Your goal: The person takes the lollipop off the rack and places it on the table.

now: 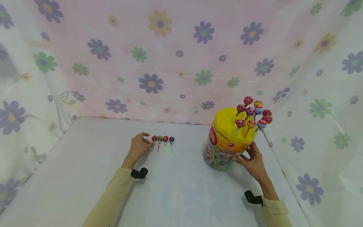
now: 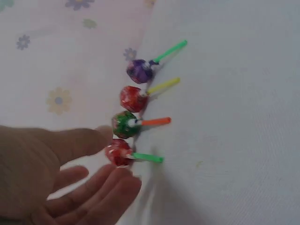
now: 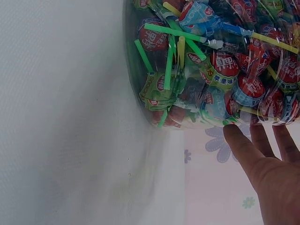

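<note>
Several wrapped lollipops lie in a row on the table. At its left end is a red lollipop (image 2: 119,152) with a green stick, beside a green lollipop (image 2: 124,124). My left hand (image 1: 140,146) is at the red one, thumb on one side of the candy and loosely extended fingertips on the other. A big clear jar (image 1: 216,154) full of lollipops stands to the right under a yellow lid (image 1: 224,121). More lollipops stick up from the lid, among them a red one (image 1: 239,123). With thumb and spread fingertips, my right hand (image 1: 252,162) touches the jar's near right side.
Farther along the row lie another red lollipop (image 1: 165,138) and a purple lollipop (image 1: 171,139). A white cloth covers the table (image 1: 181,189). Flowered curtains (image 1: 175,63) hang behind and at both sides, close to the row and the jar.
</note>
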`<action>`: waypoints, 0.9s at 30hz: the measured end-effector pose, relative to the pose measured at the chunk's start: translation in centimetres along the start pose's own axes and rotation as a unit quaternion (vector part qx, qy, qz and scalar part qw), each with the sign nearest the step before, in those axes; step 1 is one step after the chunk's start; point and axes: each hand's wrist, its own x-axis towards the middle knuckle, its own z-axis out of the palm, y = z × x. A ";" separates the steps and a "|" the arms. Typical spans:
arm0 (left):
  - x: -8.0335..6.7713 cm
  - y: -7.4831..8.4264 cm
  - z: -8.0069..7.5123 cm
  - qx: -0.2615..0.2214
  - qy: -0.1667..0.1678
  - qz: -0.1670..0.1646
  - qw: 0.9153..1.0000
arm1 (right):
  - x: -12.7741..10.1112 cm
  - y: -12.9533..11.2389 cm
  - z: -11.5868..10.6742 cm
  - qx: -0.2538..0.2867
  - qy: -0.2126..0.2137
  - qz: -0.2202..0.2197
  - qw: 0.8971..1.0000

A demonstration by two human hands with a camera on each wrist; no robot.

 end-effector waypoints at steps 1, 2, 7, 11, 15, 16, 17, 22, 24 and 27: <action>-0.2 0.1 -0.2 -0.011 -0.007 0.010 1.000 | 0.0 0.0 0.0 0.001 0.000 0.000 1.000; -0.4 0.3 -0.3 -0.026 -0.015 0.020 0.999 | 0.0 0.0 0.0 0.001 0.000 0.001 1.000; -1.7 1.5 -0.8 -0.084 -0.041 0.078 0.993 | 0.1 -0.2 0.0 0.004 0.000 -0.004 1.000; -2.4 3.0 -0.7 -0.117 -0.022 0.137 0.983 | 0.1 -0.2 0.0 0.000 0.002 -0.005 1.000; -2.6 5.4 -0.4 -0.167 0.003 0.186 0.968 | 0.1 -0.2 -0.1 -0.003 0.004 -0.003 1.000; -2.6 6.1 -0.3 -0.181 0.007 0.193 0.964 | 0.1 -0.2 -0.1 -0.004 0.003 -0.002 1.000; -2.7 6.9 -0.3 -0.197 0.005 0.200 0.960 | 0.1 -0.2 -0.1 -0.005 0.003 -0.001 1.000; -3.3 10.8 0.2 -0.244 -0.013 0.245 0.938 | 0.0 -0.3 0.0 -0.003 0.003 0.007 1.000; -3.6 12.2 0.7 -0.254 -0.017 0.271 0.928 | -0.1 -0.3 0.0 -0.003 0.002 0.009 1.000; -3.9 14.0 1.9 -0.266 -0.020 0.307 0.914 | 0.0 -0.3 0.1 -0.005 0.002 0.010 1.000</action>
